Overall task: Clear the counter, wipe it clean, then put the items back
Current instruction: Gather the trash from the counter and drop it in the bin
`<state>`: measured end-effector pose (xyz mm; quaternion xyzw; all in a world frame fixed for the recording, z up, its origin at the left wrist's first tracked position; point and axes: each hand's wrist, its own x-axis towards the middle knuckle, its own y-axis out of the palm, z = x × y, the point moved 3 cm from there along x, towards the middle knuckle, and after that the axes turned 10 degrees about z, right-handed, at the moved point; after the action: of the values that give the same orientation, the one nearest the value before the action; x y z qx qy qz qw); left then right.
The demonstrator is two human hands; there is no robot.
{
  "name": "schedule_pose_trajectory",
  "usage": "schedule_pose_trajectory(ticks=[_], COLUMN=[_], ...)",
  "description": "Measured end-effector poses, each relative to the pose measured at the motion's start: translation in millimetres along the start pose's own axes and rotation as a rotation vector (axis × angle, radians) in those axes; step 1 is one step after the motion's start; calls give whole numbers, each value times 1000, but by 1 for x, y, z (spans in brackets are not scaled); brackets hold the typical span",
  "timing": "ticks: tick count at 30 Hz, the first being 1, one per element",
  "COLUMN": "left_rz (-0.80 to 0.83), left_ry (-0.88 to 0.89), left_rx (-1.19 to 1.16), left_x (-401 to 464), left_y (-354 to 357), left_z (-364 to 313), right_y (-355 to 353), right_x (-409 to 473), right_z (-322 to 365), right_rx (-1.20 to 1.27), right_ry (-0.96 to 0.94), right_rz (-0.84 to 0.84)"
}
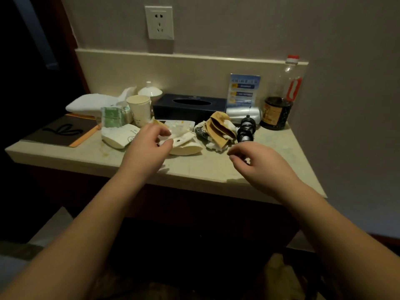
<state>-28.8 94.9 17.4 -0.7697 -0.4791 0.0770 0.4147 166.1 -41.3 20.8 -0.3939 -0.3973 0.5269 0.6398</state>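
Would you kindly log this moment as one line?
stage: clearing not begun | left hand: open above white wrappers | right hand: open, empty | counter: cluttered

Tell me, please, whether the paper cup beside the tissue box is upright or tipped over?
Upright: the paper cup stands on its base, its open rim facing up, left of the tissue box.

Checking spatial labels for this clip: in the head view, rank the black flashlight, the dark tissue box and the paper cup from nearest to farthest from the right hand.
From the right hand:
1. Black flashlight, just beyond the fingertips.
2. Dark tissue box, farther back, toward the left.
3. Paper cup, farthest left, past the box.
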Motion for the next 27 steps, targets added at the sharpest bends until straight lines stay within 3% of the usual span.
schedule_pose_trajectory(ticks=[3, 9, 13, 23, 27], left_rz=[35, 255, 405, 435, 337], left_ry=[5, -9, -45, 27, 29], left_rx=[120, 335, 355, 379, 180], left_x=[38, 98, 109, 120, 120], left_y=[-4, 4, 14, 19, 6], left_z=[11, 26, 32, 39, 41], right_y=[6, 37, 47, 49, 45], right_x=[40, 102, 125, 148, 148], right_z=[16, 38, 37, 40, 40], right_rx=[-108, -270, -352, -474, -462], right_ry=[-57, -142, -136, -175, -219], right_rz=[-1, -2, -7, 21, -47])
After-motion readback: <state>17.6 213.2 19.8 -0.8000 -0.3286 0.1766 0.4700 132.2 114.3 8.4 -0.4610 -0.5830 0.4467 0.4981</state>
